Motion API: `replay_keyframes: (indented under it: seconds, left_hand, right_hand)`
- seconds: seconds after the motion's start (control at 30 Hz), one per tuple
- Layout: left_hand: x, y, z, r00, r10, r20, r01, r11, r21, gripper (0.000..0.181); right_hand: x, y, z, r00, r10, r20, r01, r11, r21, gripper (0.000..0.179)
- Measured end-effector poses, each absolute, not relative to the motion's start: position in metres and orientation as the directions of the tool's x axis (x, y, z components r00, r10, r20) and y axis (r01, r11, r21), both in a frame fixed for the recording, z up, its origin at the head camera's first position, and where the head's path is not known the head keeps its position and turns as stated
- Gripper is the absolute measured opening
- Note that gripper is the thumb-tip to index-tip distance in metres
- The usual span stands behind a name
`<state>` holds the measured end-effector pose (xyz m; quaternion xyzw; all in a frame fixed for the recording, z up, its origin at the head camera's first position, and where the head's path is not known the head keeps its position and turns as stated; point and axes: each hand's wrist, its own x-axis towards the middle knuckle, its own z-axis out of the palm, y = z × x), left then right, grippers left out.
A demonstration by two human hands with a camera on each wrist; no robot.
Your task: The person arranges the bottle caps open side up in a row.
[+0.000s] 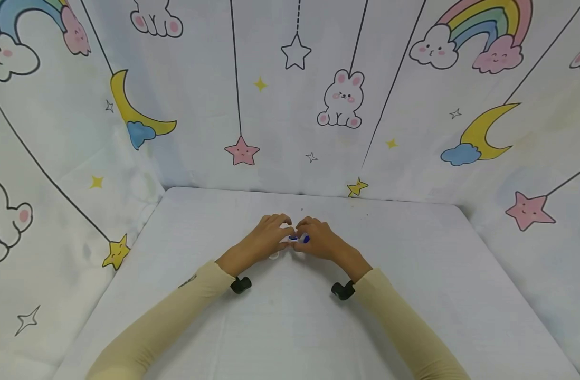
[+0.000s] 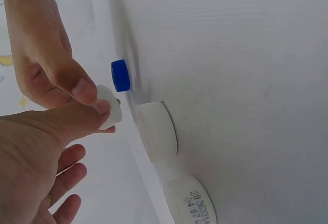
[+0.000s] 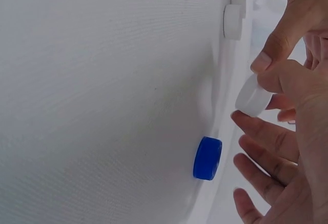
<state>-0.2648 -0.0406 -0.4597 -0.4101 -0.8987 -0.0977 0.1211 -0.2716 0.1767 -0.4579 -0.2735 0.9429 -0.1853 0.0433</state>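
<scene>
Over the far middle of the table, my left hand and right hand meet at a small white bottle cap. Both pinch it by the rim, the two thumbs close together in the right wrist view, where the cap is tilted. A blue bottle cap stands on the table beneath my right hand. Two white caps lie nearer the left hand: a plain one and one with printed characters. From the head view, fingers cover most of the held cap.
The white-covered table spreads around both forearms. A cloth wall printed with stars, moons and rabbits rises behind its far edge. Each wrist carries a small black camera, the left one close to the tabletop.
</scene>
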Motion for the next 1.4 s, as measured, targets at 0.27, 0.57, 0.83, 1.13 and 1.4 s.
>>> replay_keyframes:
  seconds: [0.27, 0.57, 0.83, 1.13, 1.4]
  left_hand:
    - [-0.262, -0.041, -0.46, -0.593, 0.731, 0.338, 0.778, 0.628, 0.005, 0.023]
    - [-0.265, -0.04, -0.46, -0.681, 0.681, 0.27, 0.733, 0.631, 0.255, 0.018]
    - [-0.268, -0.038, -0.461, -0.786, 0.601, 0.148, 0.601, 0.684, 0.414, 0.021]
    - [-0.268, -0.041, -0.453, -0.846, 0.533, 0.018, 0.439, 0.676, 0.592, 0.026]
    - [-0.275, -0.045, -0.453, -0.843, 0.522, -0.127, 0.282, 0.632, 0.721, 0.034]
  right_hand:
    - [-0.27, 0.179, -0.459, -0.853, -0.522, 0.023, -0.49, 0.783, -0.384, 0.035]
    - [-0.264, 0.184, -0.457, -0.863, -0.502, 0.056, -0.484, 0.791, -0.375, 0.033]
    - [-0.259, 0.188, -0.456, -0.849, -0.517, 0.107, -0.517, 0.775, -0.364, 0.036]
    - [-0.253, 0.186, -0.458, -0.825, -0.547, 0.144, -0.562, 0.767, -0.31, 0.041]
    - [-0.25, 0.186, -0.454, -0.806, -0.561, 0.19, -0.592, 0.747, -0.302, 0.036]
